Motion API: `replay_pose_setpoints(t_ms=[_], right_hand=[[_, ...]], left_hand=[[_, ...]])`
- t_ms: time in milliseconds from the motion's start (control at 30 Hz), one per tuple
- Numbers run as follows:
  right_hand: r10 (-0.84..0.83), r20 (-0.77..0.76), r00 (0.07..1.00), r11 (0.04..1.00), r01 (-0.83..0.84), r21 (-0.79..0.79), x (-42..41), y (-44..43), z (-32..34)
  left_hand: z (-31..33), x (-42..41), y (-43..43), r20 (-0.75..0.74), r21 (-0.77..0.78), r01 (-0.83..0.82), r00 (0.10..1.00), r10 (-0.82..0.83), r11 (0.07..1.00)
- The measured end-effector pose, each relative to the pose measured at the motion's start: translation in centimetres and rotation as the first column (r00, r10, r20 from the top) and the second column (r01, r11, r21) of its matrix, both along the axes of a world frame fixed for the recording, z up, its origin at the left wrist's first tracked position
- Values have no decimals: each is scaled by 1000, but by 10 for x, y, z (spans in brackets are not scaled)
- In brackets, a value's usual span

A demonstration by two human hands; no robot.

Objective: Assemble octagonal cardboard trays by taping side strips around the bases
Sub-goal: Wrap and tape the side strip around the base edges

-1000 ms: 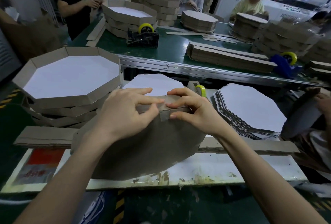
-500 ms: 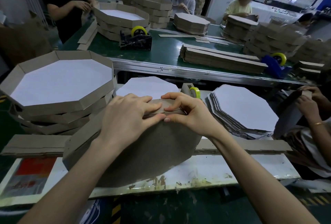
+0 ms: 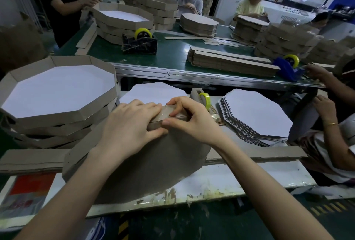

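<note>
— Busy workshop on your feed, is it?
— Yes. From here I see a white worktop [image 3: 230, 178] right in front. Behind it is a green table [image 3: 172, 55] with a bundle of strips [image 3: 230, 61], a black dispenser [image 3: 140, 43] and a blue dispenser [image 3: 288, 67]. Other people sit around that table.
— Where is the tray?
— I have the tray [image 3: 149, 163] standing tilted on its edge on the worktop, brown underside towards the camera. The side strip [image 3: 165, 112] runs along its top edge, and there is glossy tape on it between the hands.
— And the hands?
— The left hand [image 3: 130, 124] clamps the tray's top edge, with the fingers laid over it and the thumb against the brown face. The right hand [image 3: 192, 118] is just beside it and pinches the side strip between a curled forefinger and the thumb.
— Anything else close by?
— I can see a stack of finished trays [image 3: 92, 114] to the left and a stack of flat bases [image 3: 255, 113] to the right. A small dispenser [image 3: 204, 98] with a yellow roll sits just behind the right hand. One white base [image 3: 151, 92] lies beyond the tray, and loose strips [image 3: 249, 153] lie flat along the worktop.
</note>
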State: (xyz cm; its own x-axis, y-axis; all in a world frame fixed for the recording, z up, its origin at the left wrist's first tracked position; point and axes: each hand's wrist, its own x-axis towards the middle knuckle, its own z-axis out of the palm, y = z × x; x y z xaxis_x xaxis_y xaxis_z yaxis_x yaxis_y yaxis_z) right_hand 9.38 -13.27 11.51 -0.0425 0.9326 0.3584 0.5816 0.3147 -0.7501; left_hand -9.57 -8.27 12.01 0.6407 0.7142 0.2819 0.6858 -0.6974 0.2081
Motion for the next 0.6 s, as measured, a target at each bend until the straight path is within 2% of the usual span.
replay_pose_setpoints(t_ms=[167,300,400,467,533,600], right_hand=[[67,150,986,998,-64,-24,10,0,2],[140,213,967,989,-124,-84,23,-5,3],[55,185,981,967,-6,-253,30,-16,-4],[17,206,978,953,47,-299,31,-22,-10],[21,200,980,962,35,-271,27,-24,-7],[52,218,975,969,3,-246,16,-22,5]], left_hand=[[-1,-2,1,-8,8,11,1000,-10,1000],[-1,-8,-3,61,27,42,997,-44,999],[0,-30,1,184,-70,34,983,-20,997],[1,-51,6,251,-136,27,968,8,990],[8,-63,7,198,-101,37,980,-16,994],[17,-56,4,105,24,35,994,-38,999]])
